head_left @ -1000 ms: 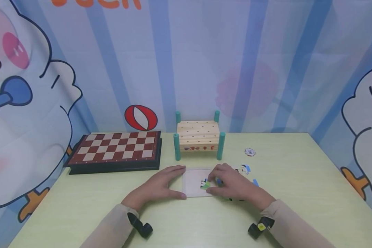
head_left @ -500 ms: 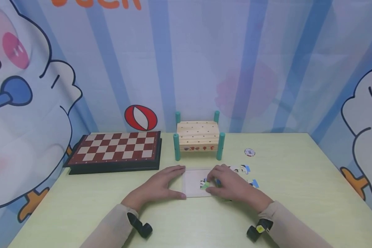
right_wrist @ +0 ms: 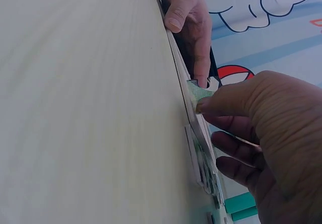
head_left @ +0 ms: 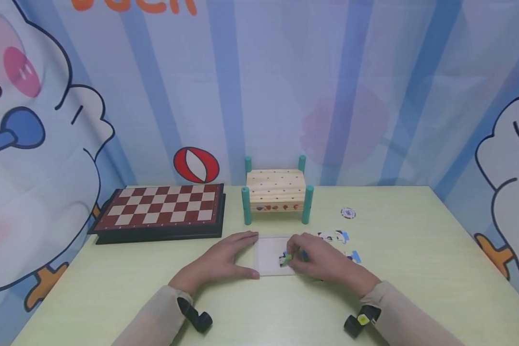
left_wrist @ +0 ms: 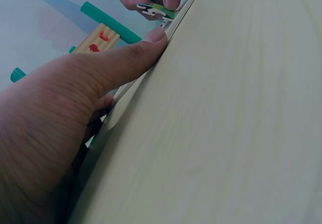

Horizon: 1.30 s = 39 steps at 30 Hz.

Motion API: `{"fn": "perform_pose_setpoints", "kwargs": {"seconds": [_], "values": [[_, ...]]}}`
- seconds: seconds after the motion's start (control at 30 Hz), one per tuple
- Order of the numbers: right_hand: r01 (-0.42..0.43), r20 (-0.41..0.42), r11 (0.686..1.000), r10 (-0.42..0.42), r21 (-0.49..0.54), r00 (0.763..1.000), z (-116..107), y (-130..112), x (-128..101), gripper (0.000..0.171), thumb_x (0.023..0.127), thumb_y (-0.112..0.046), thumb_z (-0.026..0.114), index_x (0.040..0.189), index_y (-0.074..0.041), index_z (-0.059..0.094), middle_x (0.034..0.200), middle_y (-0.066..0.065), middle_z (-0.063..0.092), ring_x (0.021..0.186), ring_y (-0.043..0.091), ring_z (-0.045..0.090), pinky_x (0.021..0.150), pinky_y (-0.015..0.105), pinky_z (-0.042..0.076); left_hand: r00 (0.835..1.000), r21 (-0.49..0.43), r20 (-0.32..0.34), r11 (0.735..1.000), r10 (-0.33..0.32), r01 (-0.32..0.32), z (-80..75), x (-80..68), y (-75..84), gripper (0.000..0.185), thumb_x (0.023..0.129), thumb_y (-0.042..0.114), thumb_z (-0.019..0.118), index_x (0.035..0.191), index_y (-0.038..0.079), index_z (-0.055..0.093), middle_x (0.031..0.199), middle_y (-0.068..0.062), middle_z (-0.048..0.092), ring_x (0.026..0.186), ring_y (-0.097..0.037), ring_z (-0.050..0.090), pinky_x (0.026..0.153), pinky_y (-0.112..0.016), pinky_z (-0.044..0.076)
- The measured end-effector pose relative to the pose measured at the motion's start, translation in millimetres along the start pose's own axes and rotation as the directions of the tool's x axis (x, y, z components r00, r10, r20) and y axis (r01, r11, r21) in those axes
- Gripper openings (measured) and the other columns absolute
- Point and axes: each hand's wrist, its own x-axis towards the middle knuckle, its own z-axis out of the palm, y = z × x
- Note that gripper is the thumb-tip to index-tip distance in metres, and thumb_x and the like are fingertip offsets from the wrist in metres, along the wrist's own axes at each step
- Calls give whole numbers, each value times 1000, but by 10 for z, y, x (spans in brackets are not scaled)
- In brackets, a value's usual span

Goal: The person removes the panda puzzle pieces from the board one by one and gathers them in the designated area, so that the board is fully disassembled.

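Note:
My left hand rests at the left edge of a thin, pale puzzle board, its thumb and fingers spread to the two left corners. Over the board's right part, my right hand pinches a small green, black and white puzzle piece between thumb and fingers. The left wrist view has this piece tilted, just above the board. In the right wrist view, the thumb covers part of it. More puzzle pieces lie right of the board, partly hidden by my right hand.
A folded chessboard box lies at the back left. Behind the puzzle board stands a small wooden pegboard bench with green legs. A round patterned chip lies to its right. A printed cloth hangs behind the table.
My right hand has shifted slightly left, and the piece in its fingers has turned and tilted. More of the loose pieces on the right show now. The left hand has stayed put.

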Motion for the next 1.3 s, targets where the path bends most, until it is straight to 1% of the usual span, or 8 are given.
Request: {"fn": "perform_pose_setpoints", "kwargs": {"seconds": [0.2,0.33,0.43,0.6,0.77,0.9,1.07,1.3], "values": [[69,-7,998,-69,-11,998,6,42,-4,21,92,-17,72,112,-17,69,100,-11,65,94,8,60,85,32,55,1000,-4,0,1000,0,0,-5,7,-6,99,75,76,70,156,30,38,161,12,32,149,-15,26,119,-46,29],[127,-7,992,-127,-3,992,7,66,-4,16,93,-17,71,109,-17,72,100,-13,66,95,7,60,86,31,54,1000,-4,0,1000,-4,4,0,5,-12,99,75,76,70,156,30,38,161,12,32,149,-14,26,119,-45,29],[145,-9,989,-145,14,989,8,76,1,13,94,-17,70,107,-18,72,99,-14,67,95,6,61,86,31,55,1000,-3,-3,1000,-3,3,4,4,-17,99,75,77,69,156,30,38,161,12,32,149,-14,26,119,-45,29],[146,-9,988,-146,47,989,8,83,9,12,95,-17,68,107,-18,71,98,-14,68,92,4,62,84,31,56,1000,-3,-5,1000,-2,2,3,2,-19,98,75,76,69,156,30,38,161,13,32,149,-13,26,120,-45,28],[143,-20,988,-142,50,990,15,79,16,7,96,-21,69,103,-21,71,93,-17,66,87,2,61,80,28,56,1000,3,-5,1000,0,0,5,-2,-19,99,75,76,70,156,29,38,161,12,32,149,-14,26,120,-44,28],[127,-33,990,-125,56,992,19,72,19,5,95,-21,70,99,-22,71,90,-18,65,82,2,61,75,26,56,1000,4,-6,1000,1,-1,5,-4,-16,99,75,76,70,156,29,38,161,12,32,149,-14,26,120,-44,28],[109,-28,992,-107,67,994,16,63,17,4,95,-21,69,98,-22,72,86,-19,64,77,3,60,70,25,55,1000,1,-7,1000,4,-4,7,-3,-15,99,75,75,70,156,29,38,161,11,32,149,-15,26,120,-45,28],[102,-38,992,-99,78,994,1,40,7,5,94,-19,69,97,-20,72,85,-19,65,76,3,61,69,26,55,1000,-6,-7,1000,4,-4,8,-1,-23,99,75,75,71,156,28,38,161,11,32,149,-15,26,120,-45,28]]}}
